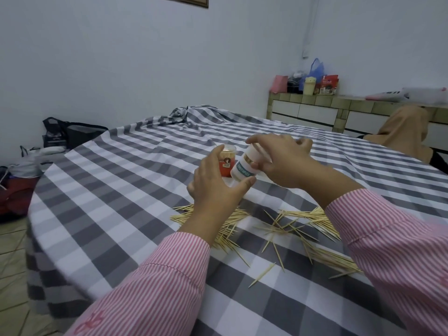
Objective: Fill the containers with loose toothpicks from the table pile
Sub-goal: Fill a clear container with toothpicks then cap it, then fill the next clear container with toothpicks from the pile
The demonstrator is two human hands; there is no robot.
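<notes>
A white toothpick container [244, 169] with a teal label is tilted above the round checked table [121, 190]. My right hand [278, 161] grips its upper end, fingers curled round the white cap. My left hand [215, 187] holds its lower end, the thumb pressed under the base. Just behind, partly hidden by my left hand, a second container [227, 161] with a red label stands upright. Loose toothpicks [278, 229] lie scattered in a pile on the cloth near me, partly covered by both sleeves.
Bags [63, 134] sit on the floor beyond the table's left edge. A tiled counter [339, 110] with packets stands at the back right. A person in tan cloth [404, 132] sits past the table's right side. The cloth bunches at the far edge.
</notes>
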